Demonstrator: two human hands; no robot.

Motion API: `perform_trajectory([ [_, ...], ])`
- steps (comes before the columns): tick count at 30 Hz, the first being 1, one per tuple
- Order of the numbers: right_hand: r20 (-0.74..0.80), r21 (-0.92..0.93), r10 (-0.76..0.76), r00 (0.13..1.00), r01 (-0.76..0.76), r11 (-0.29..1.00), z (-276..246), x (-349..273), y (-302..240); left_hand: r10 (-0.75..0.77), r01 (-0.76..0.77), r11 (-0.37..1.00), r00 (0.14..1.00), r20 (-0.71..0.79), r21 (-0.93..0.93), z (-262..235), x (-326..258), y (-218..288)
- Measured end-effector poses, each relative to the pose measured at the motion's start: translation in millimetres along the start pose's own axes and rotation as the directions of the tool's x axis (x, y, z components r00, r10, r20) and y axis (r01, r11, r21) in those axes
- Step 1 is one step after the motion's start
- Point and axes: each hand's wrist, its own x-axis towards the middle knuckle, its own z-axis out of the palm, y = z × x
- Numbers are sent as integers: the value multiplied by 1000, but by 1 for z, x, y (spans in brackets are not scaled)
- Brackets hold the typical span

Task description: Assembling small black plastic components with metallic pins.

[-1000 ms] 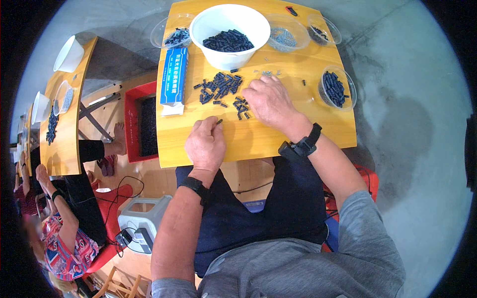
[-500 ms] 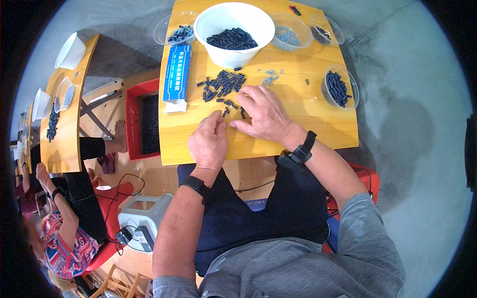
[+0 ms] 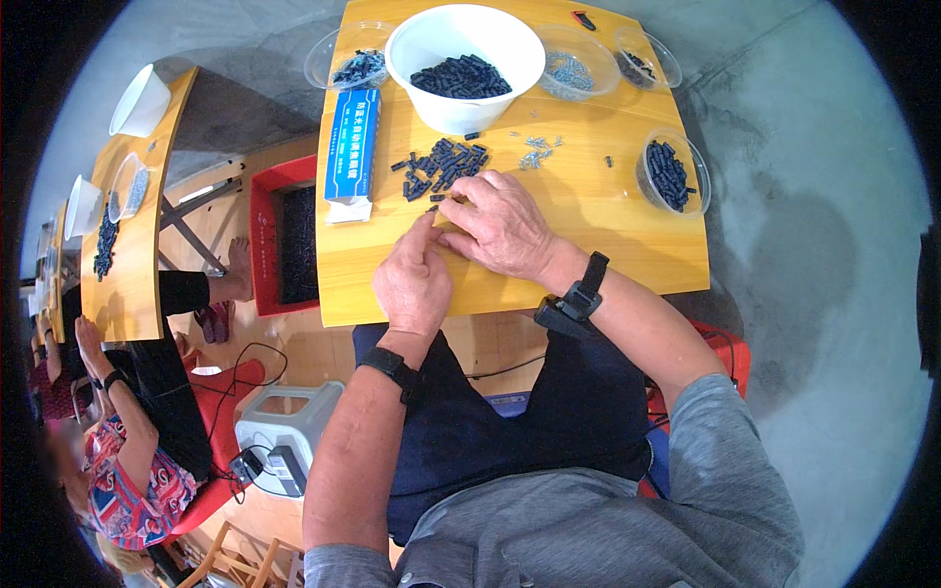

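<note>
On table point(image 3: 627, 245) | both hands point(image 3: 495, 230) meet (fingertips touching) | dark pieces point(image 3: 443, 165) just beyond grip

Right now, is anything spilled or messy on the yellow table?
Yes, a little. A loose pile of small dark pieces lies on the bare yellow table instead of in the white bowl. Tiny silver bits are scattered beside it. Both hands, the left hand and right hand, rest close together below the pile.

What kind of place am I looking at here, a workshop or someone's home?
Most likely a small hand-assembly workshop. Several yellow wooden tables stand on bare concrete, each with bowls and trays. A white bowl holds small dark parts, more lie loose by the hands, and another person sits at the next table.
</note>
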Motion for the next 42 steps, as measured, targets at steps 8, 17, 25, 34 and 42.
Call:
perform_trajectory([
  [8,63,-40,54,997,-51,998,2,6,-4,3,2,997,998,-69,75,-1,2,-1],
  [17,-41,-59,7,999,-9,998,15,12,-3,-77,76,985,997,3,154,-2,9,10],
  [25,10,-35,-15,1000,15,999,12,2,0,-66,67,996,998,-16,53,1,7,2],
  [34,43,-37,-11,999,12,999,-12,-26,13,-56,57,998,998,-18,41,1,5,0],
  [42,-43,-184,41,998,-49,982,-47,-65,48,-73,75,993,997,-21,95,1,5,4],
])
